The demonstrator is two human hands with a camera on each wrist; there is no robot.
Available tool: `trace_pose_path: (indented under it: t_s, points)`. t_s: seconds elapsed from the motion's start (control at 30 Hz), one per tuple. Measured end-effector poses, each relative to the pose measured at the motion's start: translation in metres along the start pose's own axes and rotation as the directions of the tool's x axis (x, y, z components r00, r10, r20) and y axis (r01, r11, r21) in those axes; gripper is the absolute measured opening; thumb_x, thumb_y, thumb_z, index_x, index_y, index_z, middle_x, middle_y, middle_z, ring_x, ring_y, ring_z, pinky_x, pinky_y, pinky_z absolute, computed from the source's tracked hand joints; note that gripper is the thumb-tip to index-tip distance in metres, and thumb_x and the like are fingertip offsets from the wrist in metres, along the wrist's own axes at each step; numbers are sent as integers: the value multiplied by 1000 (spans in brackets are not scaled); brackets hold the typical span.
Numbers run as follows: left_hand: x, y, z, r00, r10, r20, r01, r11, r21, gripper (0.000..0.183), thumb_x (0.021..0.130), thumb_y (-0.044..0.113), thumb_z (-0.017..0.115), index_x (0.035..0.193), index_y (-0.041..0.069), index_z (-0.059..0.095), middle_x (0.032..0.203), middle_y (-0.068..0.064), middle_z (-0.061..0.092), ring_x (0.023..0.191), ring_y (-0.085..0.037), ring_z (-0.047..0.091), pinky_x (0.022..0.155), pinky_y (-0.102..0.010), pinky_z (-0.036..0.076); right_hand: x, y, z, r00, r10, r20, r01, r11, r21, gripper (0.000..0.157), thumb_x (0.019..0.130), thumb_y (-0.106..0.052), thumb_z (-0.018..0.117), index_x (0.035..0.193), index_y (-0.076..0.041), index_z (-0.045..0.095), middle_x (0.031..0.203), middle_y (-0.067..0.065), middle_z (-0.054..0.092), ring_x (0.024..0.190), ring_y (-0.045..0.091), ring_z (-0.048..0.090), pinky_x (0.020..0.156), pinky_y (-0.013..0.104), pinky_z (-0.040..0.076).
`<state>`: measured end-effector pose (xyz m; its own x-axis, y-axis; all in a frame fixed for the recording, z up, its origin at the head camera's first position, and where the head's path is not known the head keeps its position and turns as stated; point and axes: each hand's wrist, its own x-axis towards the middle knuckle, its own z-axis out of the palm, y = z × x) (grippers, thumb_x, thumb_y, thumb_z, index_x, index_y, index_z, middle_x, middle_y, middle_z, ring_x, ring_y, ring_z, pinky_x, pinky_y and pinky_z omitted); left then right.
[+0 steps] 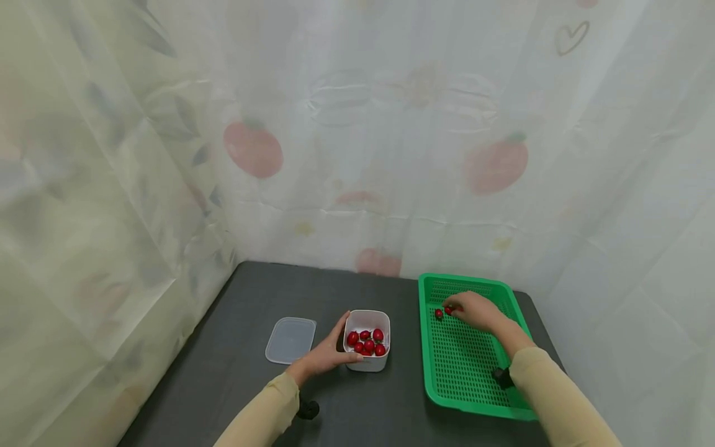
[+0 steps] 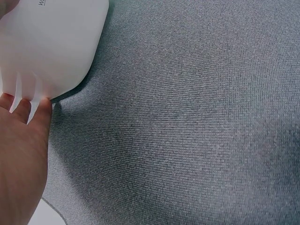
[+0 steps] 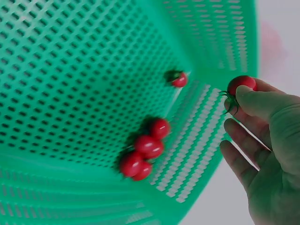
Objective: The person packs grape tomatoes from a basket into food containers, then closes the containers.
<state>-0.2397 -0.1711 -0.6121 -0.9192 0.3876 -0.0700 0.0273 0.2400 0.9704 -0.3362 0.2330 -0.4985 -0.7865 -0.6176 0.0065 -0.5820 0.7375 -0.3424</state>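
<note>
My left hand (image 1: 329, 354) grips a square white plastic container (image 1: 373, 363), thumb along its near side and fingers on its left side. Several cherry tomatoes (image 1: 368, 345) lie inside it. The left wrist view shows the fingertips against the pale container wall (image 2: 56, 42). My right hand (image 1: 475, 310) is over the far part of a green perforated basket (image 1: 427, 366). Between thumb and index finger it pinches a cherry tomato (image 3: 243, 84) with a green stem, while its other fingers are spread. More cherry tomatoes (image 3: 149, 146) sit on the basket floor near one end wall.
A translucent flat lid (image 1: 290, 340) lies on the dark grey table (image 1: 234, 391), left of the container. Patterned curtains (image 1: 357, 155) hang behind the table and at both sides. The basket stands near the table's right edge.
</note>
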Motion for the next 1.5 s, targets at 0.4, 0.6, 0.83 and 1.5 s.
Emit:
trace_pose_path:
  t_s: [0.4,0.6,0.83,1.5]
  points:
    - [1,-3,0,1000,14,8,-14,1000,-5,111,92,25,79,165,20,-4,167,-15,12,147,-39,28,113,-56,34,33,-49,-4,990,-142,12,142,990,-4,28,100,-10,67,128,-13,71,115,1,71,107,25,63,86,44,53]
    - [1,-2,1,1000,10,7,-10,1000,-5,111,92,23,79,165,20,-4,167,-15,13,146,-39,29,112,-56,35,50,-75,2,980,-197,20,197,980,0,26,100,-9,67,125,-14,72,109,-1,71,103,22,64,85,41,53]
    - [1,-2,1,1000,3,3,-3,1000,-8,108,93,21,78,165,24,-3,167,-16,12,146,-40,29,113,-57,34,71,-98,14,966,-258,29,259,965,-32,22,100,-11,67,121,-16,74,107,-4,72,100,16,63,89,39,52]
    - [0,-3,0,998,22,54,-20,999,-31,106,97,17,72,165,26,-9,169,-16,3,145,-39,35,107,-44,44,96,-146,52,948,-280,151,287,957,-30,22,97,-10,71,117,-16,77,105,-4,74,96,12,67,82,31,55]
